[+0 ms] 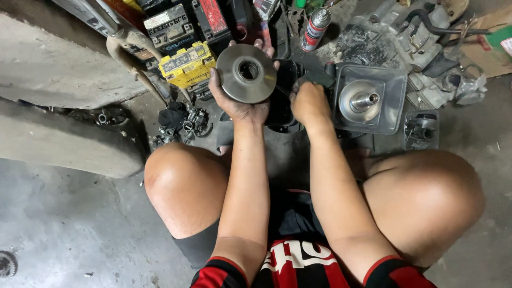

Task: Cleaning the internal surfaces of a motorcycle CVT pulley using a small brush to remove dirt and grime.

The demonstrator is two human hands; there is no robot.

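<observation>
Squatting low over a grimy concrete floor (pixel 64 224), the person has both knees spread and both forearms reaching away from the body toward a clutter of engine parts. The left hand (pixel 240 101) is clamped on a round metal pulley disc (pixel 246 73), fingers curled over its far rim and the thumb side under the near edge, so the disc stands tilted up off the floor with its centre bore facing the camera. The right hand (pixel 308 101) is closed into a fist on something dark just right of the disc — what it grips is hidden behind the knuckles — and it rests at the edge of a black tray (pixel 285 80) that lies between the two hands.

The grip on the disc looks thin for a smooth, probably oily piece; I judge a slip could drop it onto the tray or the concrete and nick its face. Farther right, a clear square tub (pixel 397 80) holds a second cone-shaped pulley half with a shaft (pixel 360 100) — the right elbow swinging outward could knock it. To the left, small carburettor parts (pixel 186 124) lie loose on the floor near the left knee, easy to kick or scatter. Beyond, a yellow battery (pixel 188 64) and a spray can (pixel 316 28) stand close enough that a careless reach might tip them.
</observation>
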